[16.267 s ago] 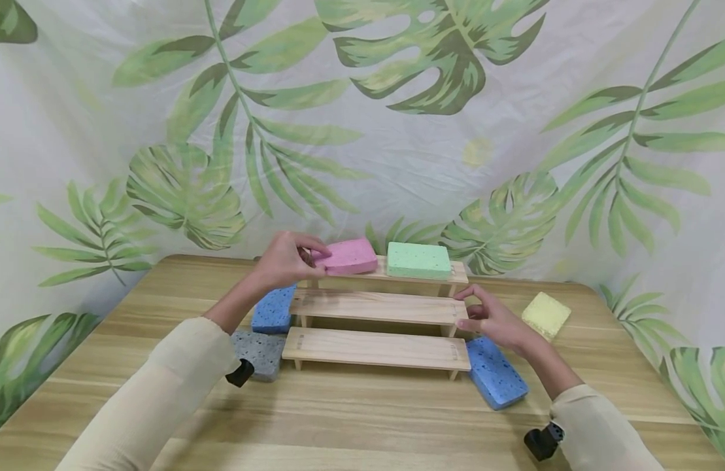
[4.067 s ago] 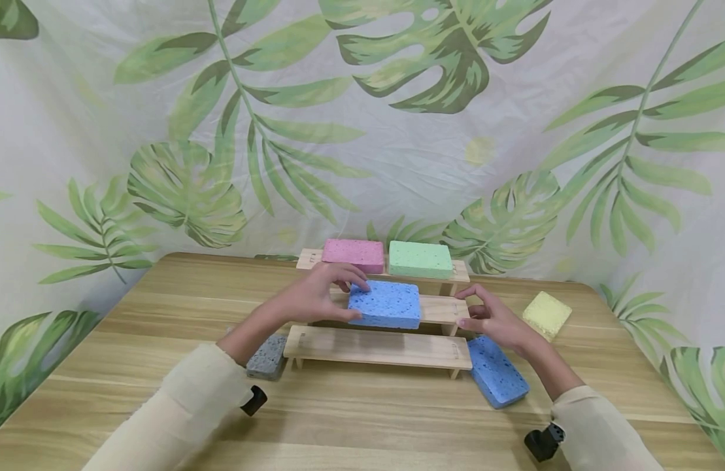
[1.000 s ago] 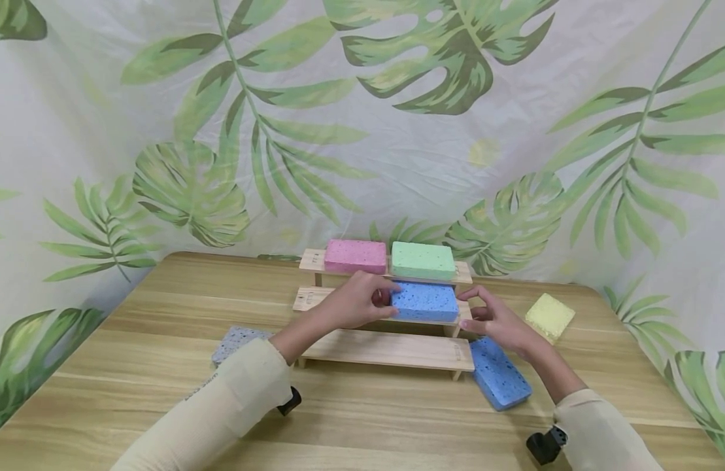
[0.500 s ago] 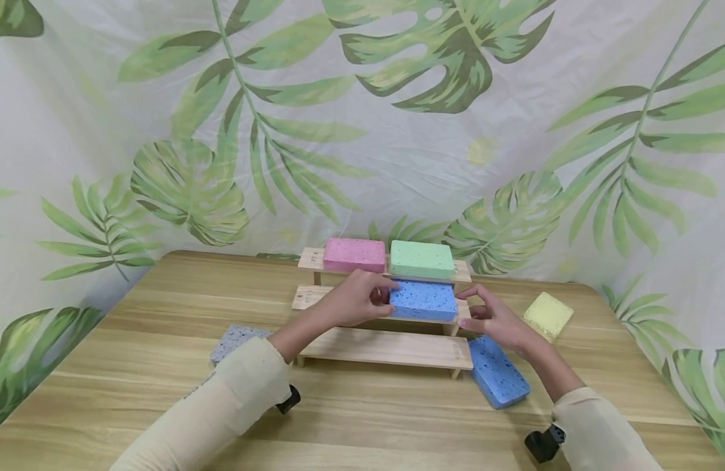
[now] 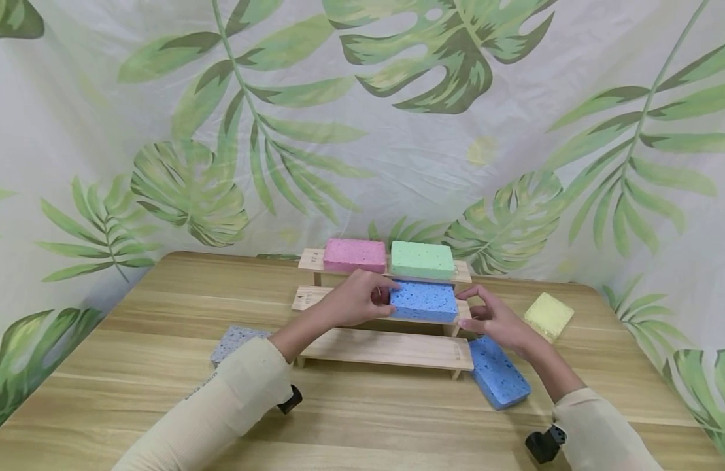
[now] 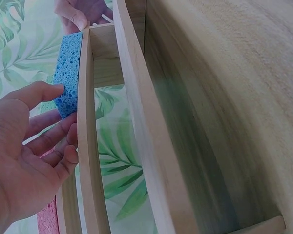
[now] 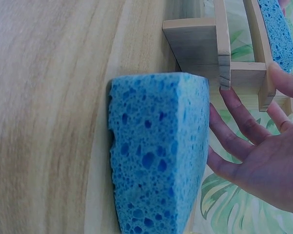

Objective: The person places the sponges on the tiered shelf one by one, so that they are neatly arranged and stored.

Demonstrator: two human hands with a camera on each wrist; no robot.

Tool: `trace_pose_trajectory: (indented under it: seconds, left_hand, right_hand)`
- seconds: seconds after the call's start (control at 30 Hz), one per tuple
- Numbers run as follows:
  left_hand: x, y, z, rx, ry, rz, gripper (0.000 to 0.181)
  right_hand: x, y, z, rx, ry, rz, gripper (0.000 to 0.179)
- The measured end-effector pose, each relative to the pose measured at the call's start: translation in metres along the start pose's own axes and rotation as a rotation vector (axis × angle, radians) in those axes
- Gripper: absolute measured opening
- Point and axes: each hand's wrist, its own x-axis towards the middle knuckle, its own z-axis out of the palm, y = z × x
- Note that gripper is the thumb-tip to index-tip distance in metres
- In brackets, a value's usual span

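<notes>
The left hand [image 5: 357, 301] pinches one end of a blue, pitted, rectangular sponge [image 5: 423, 301], between the hands on the pale wooden tiered stand [image 5: 386, 348] that the right hand [image 5: 496, 319] grips. Probably light, squashy and unslippery, it suits a gentle short-end pinch.

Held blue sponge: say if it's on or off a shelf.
On: the left wrist view shows the blue sponge touching the middle shelf.

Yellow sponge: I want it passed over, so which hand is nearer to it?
Right. The right hand is just left of the yellow sponge, at the wooden rack's right end; the left hand is farther left, holding a blue sponge on the middle shelf.
</notes>
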Motion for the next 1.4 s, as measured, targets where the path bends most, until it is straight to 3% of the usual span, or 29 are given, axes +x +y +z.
trace_pose_trajectory:
  seconds: [0.37,0.7,1.03,1.4]
  left_hand:
    - [-0.003,-0.002,-0.001,-0.016,-0.01,-0.005,0.036]
    - [-0.022,-0.007,-0.023,-0.028,0.023,-0.023,0.031]
    - [-0.065,-0.024,-0.053,0.0,0.016,-0.091,0.031]
    - [-0.117,-0.05,-0.077,0.051,0.072,-0.118,0.015]
  right_hand:
    - [-0.001,-0.001,0.002,-0.008,-0.002,0.009,0.048]
    - [-0.004,0.0,-0.002,-0.019,0.012,0.017,0.049]
    - [-0.004,0.0,-0.002,-0.013,0.007,0.009,0.049]
    - [0.0,0.001,0.001,-0.013,0.001,-0.001,0.049]
